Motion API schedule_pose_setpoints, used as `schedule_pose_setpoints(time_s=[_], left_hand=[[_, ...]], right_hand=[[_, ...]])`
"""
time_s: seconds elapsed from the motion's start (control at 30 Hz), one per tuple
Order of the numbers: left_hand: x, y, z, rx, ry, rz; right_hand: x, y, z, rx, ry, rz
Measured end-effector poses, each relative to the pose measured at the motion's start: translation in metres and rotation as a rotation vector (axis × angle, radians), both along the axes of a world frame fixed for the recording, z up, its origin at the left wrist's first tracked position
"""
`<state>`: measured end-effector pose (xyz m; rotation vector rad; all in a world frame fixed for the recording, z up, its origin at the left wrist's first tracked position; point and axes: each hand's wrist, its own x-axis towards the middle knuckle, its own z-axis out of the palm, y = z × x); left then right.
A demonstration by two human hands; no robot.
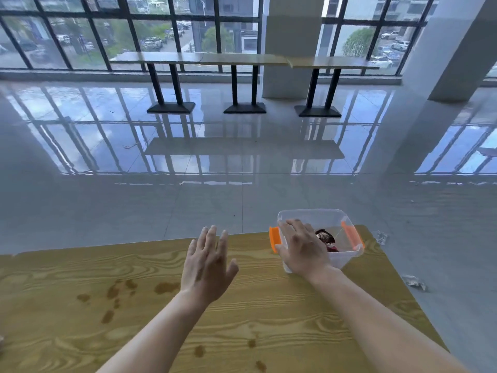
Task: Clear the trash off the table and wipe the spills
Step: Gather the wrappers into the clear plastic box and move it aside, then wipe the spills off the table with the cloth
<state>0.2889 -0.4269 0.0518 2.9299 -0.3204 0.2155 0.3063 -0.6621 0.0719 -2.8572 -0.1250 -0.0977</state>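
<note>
1. Yellow-brown wood-grain tabletop point(269, 305): fills the lower part of the view, with its far edge and far right corner visible.

2. Clear rectangular plastic box point(343, 259): stands open-topped at the far right corner of the tabletop. It has orange clip handles point(274, 239), one on the left side and one on the right.

3. Dark red and brown wrapper point(326, 238): lies crumpled inside the box, on its bottom.

4. Brown liquid spots point(118, 289): a cluster lies left of centre on the tabletop, with one larger blot just beside the left wrist. Further small spots lie toward the near edge.

5. Left hand point(207, 265): hovers above the middle of the tabletop, palm down. The fingers are straight and slightly spread and hold nothing.

6. Right hand point(302, 249): laid over the box's near left corner. The fingers are extended and a little apart across the rim, and the thumb is beside the left handle. Whether it clasps the wall cannot be told.

7. Crumpled clear plastic scraps point(415, 282): two pieces lie on the glossy grey tiled floor point(134, 205), off the tabletop's right edge.

8. Background: long tables on black pedestal legs point(242, 60), a white pillar point(291, 49) and black-framed windows point(107, 30).
</note>
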Motion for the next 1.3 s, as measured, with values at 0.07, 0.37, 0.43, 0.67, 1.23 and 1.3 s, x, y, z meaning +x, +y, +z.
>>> schedule_pose_setpoints(time_s=[0.07,0.37,0.43,0.67,1.23,1.3], left_hand=[[-0.014,0.023,0.003,-0.016,-0.004,0.037],[-0.08,0.14,-0.003,0.014,0.016,0.25],[-0.097,0.169,-0.006,-0.004,0.025,0.309],[-0.163,0.27,-0.034,0.014,0.101,0.524],[-0.218,0.437,-0.166,0.074,0.31,0.641],[-0.22,0.441,-0.177,0.074,0.316,0.62]], right_hand=[[-0.004,0.027,0.001,0.008,-0.007,0.055],[-0.024,0.15,-0.007,0.016,0.019,0.257],[-0.031,0.181,-0.01,0.029,0.036,0.297],[-0.056,0.293,-0.031,0.025,0.088,0.484],[-0.067,0.542,-0.117,0.111,0.319,0.755],[-0.062,0.571,-0.125,0.121,0.309,0.785]])
